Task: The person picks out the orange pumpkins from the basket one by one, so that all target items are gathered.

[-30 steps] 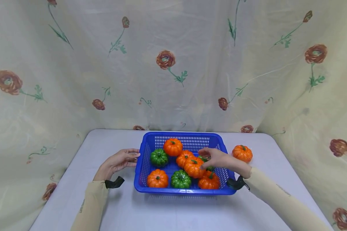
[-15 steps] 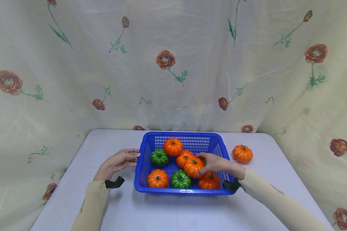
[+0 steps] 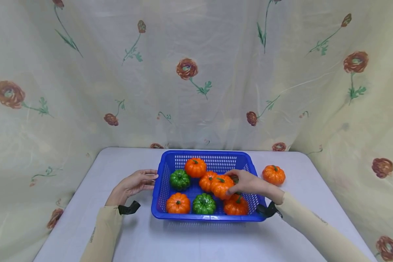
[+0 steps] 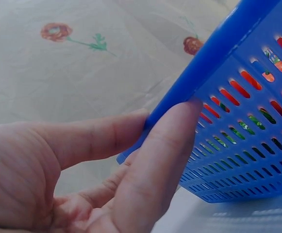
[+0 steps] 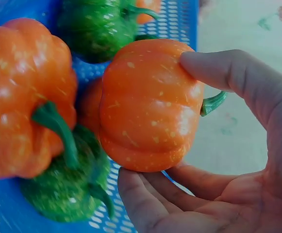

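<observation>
My right hand (image 3: 249, 182) grips a small orange pumpkin (image 3: 221, 187) over the right half of a blue plastic basket (image 3: 213, 217). In the right wrist view the thumb presses one side of the orange pumpkin (image 5: 150, 107) and the fingers curl beneath the other; its green stem points toward the palm. My left hand (image 3: 134, 183) pinches the basket's left rim; the left wrist view shows thumb and fingers at the blue rim (image 4: 199, 68). Inside the basket lie several other orange pumpkins (image 3: 178, 203) and green pumpkins (image 3: 204, 203). Another green one is mostly hidden behind my right hand.
One more orange pumpkin (image 3: 273, 175) sits on the white table (image 3: 183, 243), right of the basket. A flowered curtain (image 3: 216, 109) hangs behind the table and along both sides.
My right hand has closed on the orange pumpkin and raised it slightly, moving it a little to the right. The left hand stays at the basket's rim.
</observation>
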Demonstrator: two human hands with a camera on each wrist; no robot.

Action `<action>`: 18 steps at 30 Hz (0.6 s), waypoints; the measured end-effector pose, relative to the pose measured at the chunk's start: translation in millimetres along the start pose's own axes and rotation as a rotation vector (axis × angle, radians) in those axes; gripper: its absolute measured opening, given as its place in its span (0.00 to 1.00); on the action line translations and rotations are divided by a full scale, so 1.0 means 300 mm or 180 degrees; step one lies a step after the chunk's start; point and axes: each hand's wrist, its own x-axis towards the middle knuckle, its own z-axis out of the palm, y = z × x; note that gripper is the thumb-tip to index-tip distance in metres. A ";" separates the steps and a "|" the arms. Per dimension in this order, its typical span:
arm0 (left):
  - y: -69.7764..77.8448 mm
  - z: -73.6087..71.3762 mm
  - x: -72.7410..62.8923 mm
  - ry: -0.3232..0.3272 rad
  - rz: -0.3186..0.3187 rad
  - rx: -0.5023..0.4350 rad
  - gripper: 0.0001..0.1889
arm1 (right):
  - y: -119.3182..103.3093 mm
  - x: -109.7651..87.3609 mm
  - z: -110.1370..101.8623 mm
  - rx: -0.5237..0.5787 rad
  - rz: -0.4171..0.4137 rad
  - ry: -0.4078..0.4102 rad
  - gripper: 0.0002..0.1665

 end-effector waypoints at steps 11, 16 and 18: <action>-0.001 0.013 0.001 0.0048 -0.0043 0.0043 0.25 | 0.125 -0.106 -0.172 0.0284 -0.0090 0.0263 0.42; 0.000 0.011 -0.002 0.0079 -0.0025 0.0069 0.25 | 0.188 -0.156 -0.256 0.0225 -0.0115 0.0513 0.44; 0.003 0.010 -0.003 0.0106 -0.0025 0.0058 0.26 | 0.214 -0.172 -0.283 0.0231 -0.0069 0.0591 0.45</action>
